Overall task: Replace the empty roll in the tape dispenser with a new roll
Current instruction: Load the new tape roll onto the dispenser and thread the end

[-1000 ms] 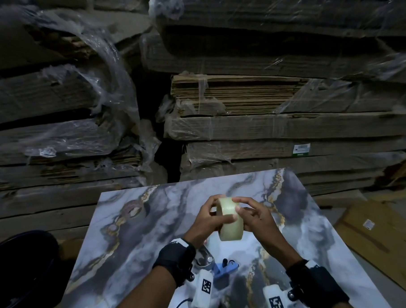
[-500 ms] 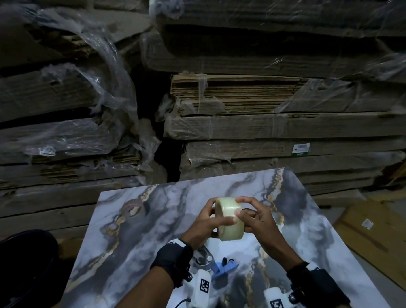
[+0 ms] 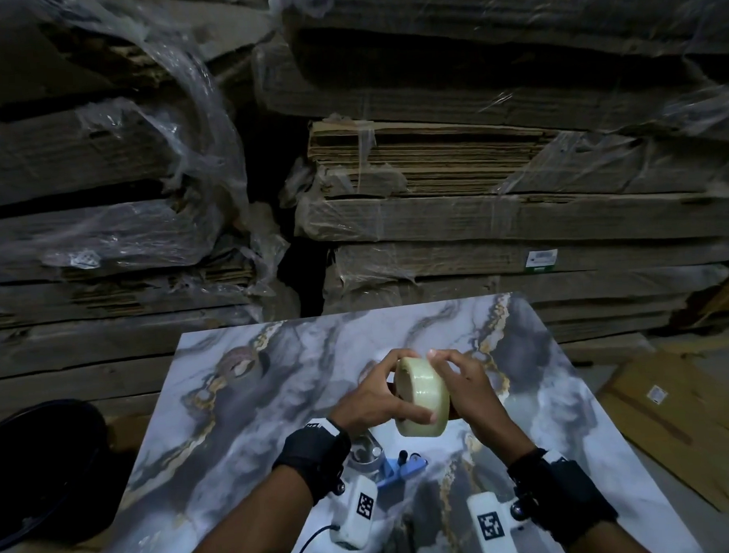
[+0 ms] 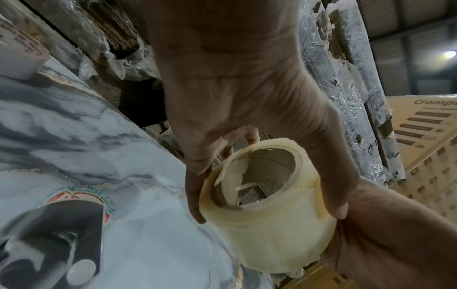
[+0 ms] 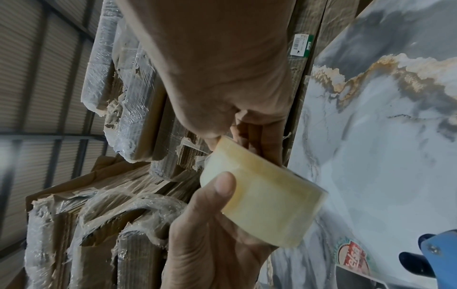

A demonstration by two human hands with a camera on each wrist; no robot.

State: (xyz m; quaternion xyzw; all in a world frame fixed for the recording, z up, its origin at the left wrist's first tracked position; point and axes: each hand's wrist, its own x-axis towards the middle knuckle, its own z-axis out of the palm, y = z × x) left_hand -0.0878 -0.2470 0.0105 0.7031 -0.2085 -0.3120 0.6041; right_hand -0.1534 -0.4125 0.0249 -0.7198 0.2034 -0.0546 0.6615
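From the head camera we see both forearms reaching out over the marbled table (image 3: pixel 235 407), holding the roll (image 3: pixel 422 399) up in the air between the hands. The left hand (image 3: pixel 368 405) curls round its near side, thumb laid across the tape band; the right hand (image 3: pixel 468 386) cups the far side, fingertips pinching at the top rim. The dispenser (image 3: pixel 398 467) lies on the table below, just beside the left wrist.

On the left wrist view we look down the palm (image 4: pixel 235 97) — fingers (image 4: pixel 195 195) and thumb clasp the roll (image 4: pixel 267 219) on either side, its cardboard core open toward us.

Over to the right wrist — that hand (image 5: pixel 222 78) has its fingers bent and bunched at the roll's (image 5: pixel 267 199) upper edge, while the left thumb (image 5: pixel 222 187) presses flat on the band. The blue dispenser (image 5: pixel 437 252) peeks in at the lower corner.
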